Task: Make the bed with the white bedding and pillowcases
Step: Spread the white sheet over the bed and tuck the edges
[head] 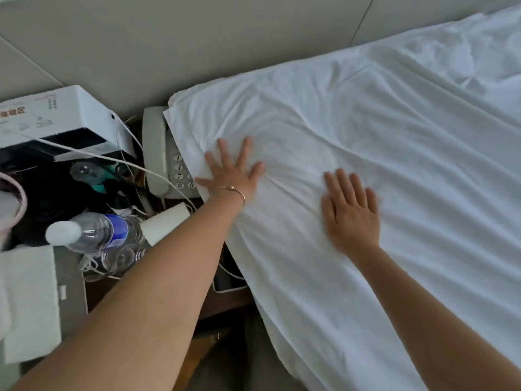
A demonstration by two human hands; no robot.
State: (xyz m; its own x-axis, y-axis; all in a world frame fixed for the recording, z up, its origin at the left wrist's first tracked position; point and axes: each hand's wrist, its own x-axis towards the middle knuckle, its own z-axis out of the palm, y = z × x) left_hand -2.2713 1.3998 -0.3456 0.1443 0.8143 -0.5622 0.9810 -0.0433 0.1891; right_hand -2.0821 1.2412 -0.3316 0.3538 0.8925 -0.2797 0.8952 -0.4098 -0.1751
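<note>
A white sheet [366, 136] covers the bed, wrinkled near the head end and hanging over the left side. My left hand [231, 170] lies flat with spread fingers on the sheet close to its left corner, a thin bracelet on the wrist. My right hand [351, 210] presses flat on the sheet a little to the right and nearer to me, slightly blurred. Both palms are down and hold nothing. Creases run between the two hands. No pillows or pillowcases are in view.
A crowded bedside table stands left of the bed: a beige telephone [166, 159] partly under the sheet corner, a white box [64, 114], a water bottle [95, 232], a paper cup [166, 221], cables. A grey padded headboard [197, 38] runs behind.
</note>
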